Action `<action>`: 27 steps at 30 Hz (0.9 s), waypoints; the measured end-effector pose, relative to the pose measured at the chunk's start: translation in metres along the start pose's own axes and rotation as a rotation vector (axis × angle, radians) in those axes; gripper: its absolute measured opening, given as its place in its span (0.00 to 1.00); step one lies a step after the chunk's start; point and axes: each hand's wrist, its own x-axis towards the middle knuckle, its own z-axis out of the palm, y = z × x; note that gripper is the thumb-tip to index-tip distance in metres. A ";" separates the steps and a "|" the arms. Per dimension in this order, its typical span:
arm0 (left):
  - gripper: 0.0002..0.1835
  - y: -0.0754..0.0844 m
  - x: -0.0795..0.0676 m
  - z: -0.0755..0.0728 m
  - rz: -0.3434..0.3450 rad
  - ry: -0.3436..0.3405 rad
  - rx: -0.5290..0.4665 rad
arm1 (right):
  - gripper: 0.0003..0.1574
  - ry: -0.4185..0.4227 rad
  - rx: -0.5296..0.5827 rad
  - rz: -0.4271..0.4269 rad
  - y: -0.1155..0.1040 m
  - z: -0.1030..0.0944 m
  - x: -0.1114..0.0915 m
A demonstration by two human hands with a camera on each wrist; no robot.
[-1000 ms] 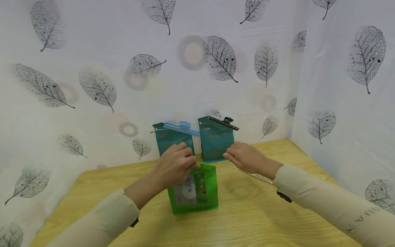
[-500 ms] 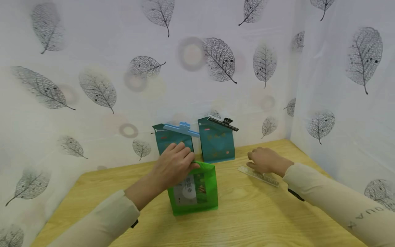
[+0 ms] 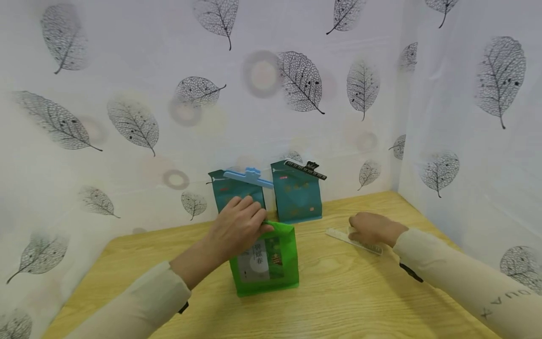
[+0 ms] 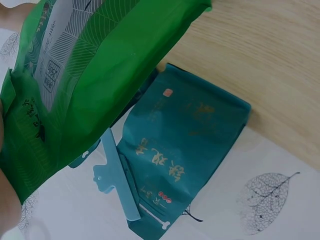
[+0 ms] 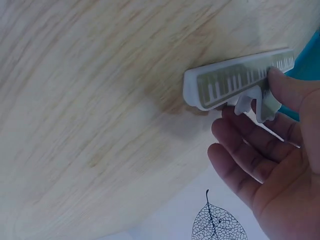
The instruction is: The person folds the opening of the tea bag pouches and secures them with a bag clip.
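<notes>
In the head view my left hand grips the folded top edge of a green tea bag, which stands upright on the table. At the right, my right hand is on a white sealing clip lying on the wood. Seen from the right wrist, the thumb lies on the clip's striped bar and the index finger is behind its handle, pinching it; the other fingers are loosely bent. Close up in the left wrist view, the green bag is partly cut off, with little of the left hand showing.
Two teal tea bags stand against the back wall. A blue clip is on the left bag, a black clip on the right bag. Leaf-patterned cloth encloses the wooden table.
My right hand has moved right and down, away from beside the right teal bag, to the white clip, and now pinches it. The left hand keeps its hold on the green bag.
</notes>
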 end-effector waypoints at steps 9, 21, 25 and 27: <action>0.15 0.001 -0.001 -0.001 -0.008 -0.004 -0.005 | 0.20 0.049 0.057 -0.052 -0.006 -0.010 0.008; 0.15 0.002 0.000 -0.001 -0.013 -0.020 -0.016 | 0.13 0.220 0.025 -0.190 -0.024 -0.025 0.007; 0.15 0.002 -0.001 -0.001 -0.011 -0.024 -0.012 | 0.13 0.279 0.055 -0.223 -0.036 -0.032 0.004; 0.15 0.002 -0.001 -0.001 -0.009 -0.025 -0.011 | 0.13 0.333 0.063 -0.243 -0.040 -0.034 0.003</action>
